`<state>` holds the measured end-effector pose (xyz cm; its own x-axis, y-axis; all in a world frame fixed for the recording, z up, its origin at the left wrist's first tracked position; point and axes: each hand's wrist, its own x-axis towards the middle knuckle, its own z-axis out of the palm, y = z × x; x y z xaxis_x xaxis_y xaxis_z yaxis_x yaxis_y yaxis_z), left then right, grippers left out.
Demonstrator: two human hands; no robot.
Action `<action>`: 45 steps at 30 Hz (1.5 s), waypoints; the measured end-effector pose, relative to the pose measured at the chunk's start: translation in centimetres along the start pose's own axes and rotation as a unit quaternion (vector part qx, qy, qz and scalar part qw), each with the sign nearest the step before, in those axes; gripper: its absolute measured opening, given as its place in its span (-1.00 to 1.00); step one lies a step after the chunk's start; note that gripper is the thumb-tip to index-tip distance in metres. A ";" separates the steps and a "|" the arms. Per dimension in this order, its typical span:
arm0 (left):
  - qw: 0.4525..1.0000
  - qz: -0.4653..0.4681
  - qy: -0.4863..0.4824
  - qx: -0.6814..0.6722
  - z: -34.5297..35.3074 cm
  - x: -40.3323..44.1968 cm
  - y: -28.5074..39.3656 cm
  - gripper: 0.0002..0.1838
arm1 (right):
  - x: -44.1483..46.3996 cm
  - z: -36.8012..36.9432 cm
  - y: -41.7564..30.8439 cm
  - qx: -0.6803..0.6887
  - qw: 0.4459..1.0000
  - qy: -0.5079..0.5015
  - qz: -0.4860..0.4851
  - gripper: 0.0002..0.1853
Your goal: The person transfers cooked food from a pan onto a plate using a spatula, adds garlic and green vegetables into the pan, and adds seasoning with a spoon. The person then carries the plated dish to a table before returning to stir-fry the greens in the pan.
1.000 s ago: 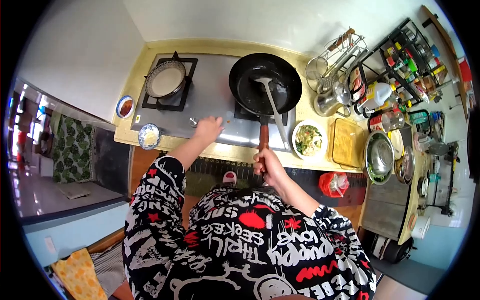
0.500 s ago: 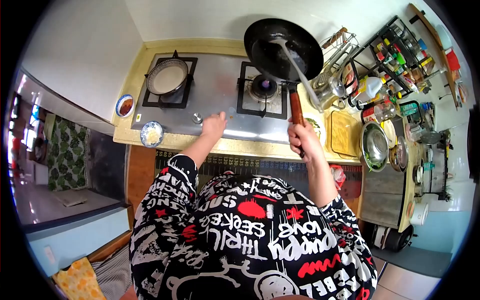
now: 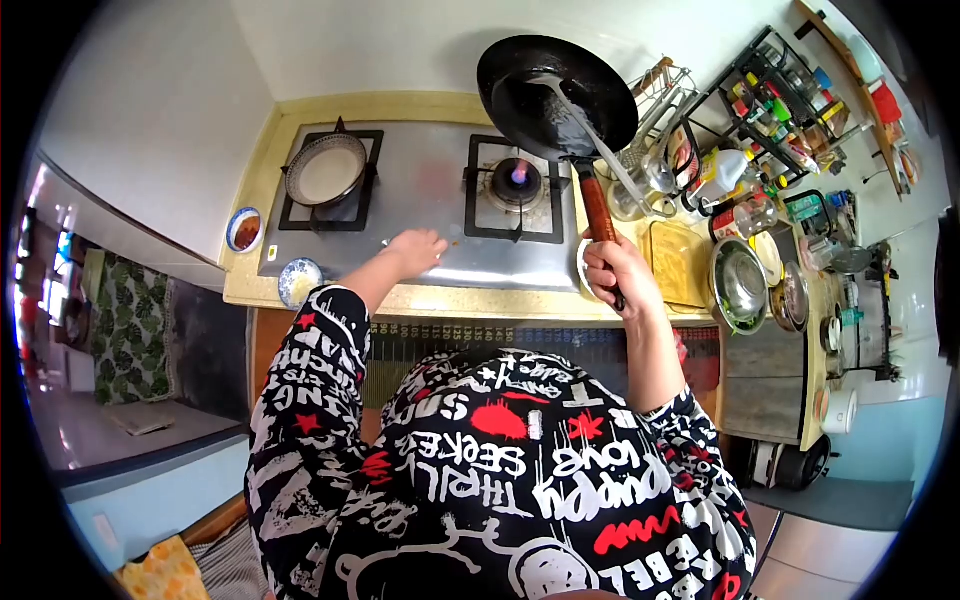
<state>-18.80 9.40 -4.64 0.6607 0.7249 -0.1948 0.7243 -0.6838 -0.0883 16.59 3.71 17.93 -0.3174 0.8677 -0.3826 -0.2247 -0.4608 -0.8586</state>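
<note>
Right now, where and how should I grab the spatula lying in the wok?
Take the spatula by the free end of its long shaft, which juts past the rim of the wok. Approaching from the near right looks best: the right hand grips the wok handle, which lies to the shaft's left.

Pale, speckled tabletop (image 3: 480, 302), turning a corner at the right to form a second arm. A flat steel cooktop (image 3: 420, 190) occupies much of the main length, leaving strips along the back and front edges. At the left edge rests a small bowl (image 3: 244, 231) with dark red contents; at the front left corner, a blue-patterned dish (image 3: 299, 284). Right of the cooktop, near the front edge: a partly hidden white plate (image 3: 583, 266), then a yellow-brown rectangular board or tray (image 3: 680, 265). At the inner corner sits a metal bowl (image 3: 738, 285).
</note>
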 end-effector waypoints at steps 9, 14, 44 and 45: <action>0.995 0.095 0.001 0.013 -1.2 -0.4 -1.3 -0.76 | -0.1 0.0 -0.2 -0.004 1.000 -0.010 0.002 -0.67; 0.994 0.105 0.023 -0.005 -1.3 -0.9 -1.5 -0.76 | 0.1 -0.1 -0.4 0.002 1.000 -0.019 0.004 -0.67; 0.995 0.011 0.081 -0.052 -5.3 -1.4 -1.2 -0.53 | 1.7 -1.1 1.3 0.001 0.999 -0.024 0.027 -0.68; 0.991 0.010 0.108 -0.072 -5.8 -1.2 -1.0 -0.53 | 2.0 -1.2 1.7 -0.001 0.999 -0.026 0.029 -0.69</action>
<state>-19.18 9.69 1.32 0.6905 0.7231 0.0199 0.7213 -0.6903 0.0571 16.69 4.88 15.32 -0.3776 0.8282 -0.4142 -0.2029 -0.5104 -0.8356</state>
